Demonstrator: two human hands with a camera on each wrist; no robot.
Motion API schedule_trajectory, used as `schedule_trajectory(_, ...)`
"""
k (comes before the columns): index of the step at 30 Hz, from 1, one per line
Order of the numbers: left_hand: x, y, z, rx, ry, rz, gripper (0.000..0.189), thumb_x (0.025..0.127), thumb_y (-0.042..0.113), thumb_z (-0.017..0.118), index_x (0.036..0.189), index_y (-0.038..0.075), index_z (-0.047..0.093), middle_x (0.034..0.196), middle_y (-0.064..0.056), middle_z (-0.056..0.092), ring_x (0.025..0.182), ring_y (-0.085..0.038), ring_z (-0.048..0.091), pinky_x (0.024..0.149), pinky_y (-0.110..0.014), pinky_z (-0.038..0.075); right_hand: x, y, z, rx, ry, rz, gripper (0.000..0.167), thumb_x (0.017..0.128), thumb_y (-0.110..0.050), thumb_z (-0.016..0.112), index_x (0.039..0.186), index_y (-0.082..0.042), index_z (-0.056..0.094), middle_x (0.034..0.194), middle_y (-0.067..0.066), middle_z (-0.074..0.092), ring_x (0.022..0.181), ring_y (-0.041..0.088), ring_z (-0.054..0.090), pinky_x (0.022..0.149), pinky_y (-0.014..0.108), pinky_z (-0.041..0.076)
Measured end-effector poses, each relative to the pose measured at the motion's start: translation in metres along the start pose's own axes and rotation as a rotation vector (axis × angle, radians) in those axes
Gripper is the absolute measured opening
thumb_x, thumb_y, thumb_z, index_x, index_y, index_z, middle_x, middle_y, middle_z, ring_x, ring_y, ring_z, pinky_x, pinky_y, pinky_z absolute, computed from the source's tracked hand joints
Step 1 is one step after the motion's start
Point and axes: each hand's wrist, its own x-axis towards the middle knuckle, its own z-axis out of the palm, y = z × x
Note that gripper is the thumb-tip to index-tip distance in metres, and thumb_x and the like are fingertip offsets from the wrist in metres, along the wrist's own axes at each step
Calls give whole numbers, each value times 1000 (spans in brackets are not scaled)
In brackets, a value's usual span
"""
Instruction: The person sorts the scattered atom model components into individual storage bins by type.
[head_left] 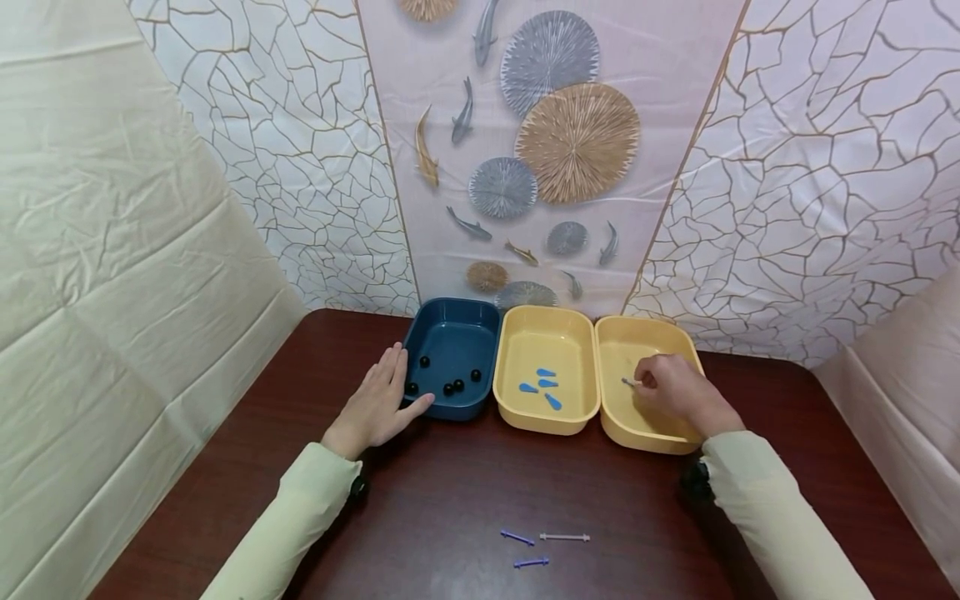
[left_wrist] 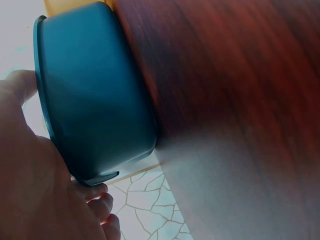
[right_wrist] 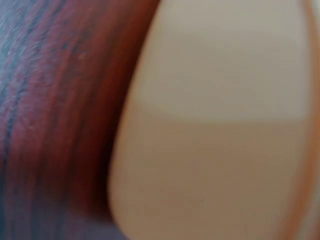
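Note:
My left hand point(head_left: 378, 402) lies with straight fingers along the left rim of the dark blue tray point(head_left: 459, 314). In the left wrist view its thumb and fingers touch that tray's rim. Several black balls point(head_left: 459, 385) sit inside. My right hand point(head_left: 675, 387) reaches into the right yellow tray point(head_left: 652, 442), thumb and fingertips pinching a small thin stick point(head_left: 627, 382). Only the bluish-grey end of the stick shows; the fingers hide the rest. The right wrist view has just the tray's outer wall point(right_wrist: 210, 165), with no fingers visible.
Several blue drop-shaped pieces point(head_left: 547, 383) lie in the middle yellow tray point(head_left: 543, 423). The trays stand side by side at the back of the dark wooden table point(head_left: 450, 483). Near the front lie a grey rod point(head_left: 565, 537) and two purple rods point(head_left: 531, 563). Patterned cloth point(head_left: 337, 167) hangs behind.

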Motion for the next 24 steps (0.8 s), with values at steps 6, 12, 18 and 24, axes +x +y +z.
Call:
schedule_trajectory(6, 0, 0, 0, -3, 7, 2, 101, 104, 64, 49, 168, -3, 9, 179, -19, 5, 166, -40, 8, 133, -60, 16, -4, -14, -20, 10, -14, -46, 10, 88, -3, 80, 96, 2, 77, 86, 9, 76, 79, 22, 73, 71, 40, 62)
schedule_trajectory(12, 0, 0, 1, -3, 8, 2, 101, 104, 65, 48, 168, -3, 8, 179, -19, 5, 166, -40, 8, 133, -60, 15, -11, -31, -34, -5, -18, -115, 11, 88, -3, 80, 98, 2, 77, 88, 8, 77, 78, 19, 73, 70, 37, 62)
schedule_trajectory(18, -1, 3, -3, -5, 7, 3, 100, 104, 63, 48, 168, -3, 9, 178, -21, 5, 166, -42, 8, 133, -60, 16, -22, -57, -45, -42, 20, -237, 12, 83, -2, 83, 94, -3, 77, 86, 4, 77, 75, 16, 73, 68, 31, 62)
schedule_trajectory(24, -1, 2, -1, -14, -1, 1, 100, 104, 64, 48, 168, -3, 8, 179, -19, 4, 166, -40, 7, 134, -59, 14, -34, -84, -49, -40, 42, -360, 15, 80, -3, 87, 91, -7, 77, 84, -1, 75, 74, 13, 70, 67, 27, 60)
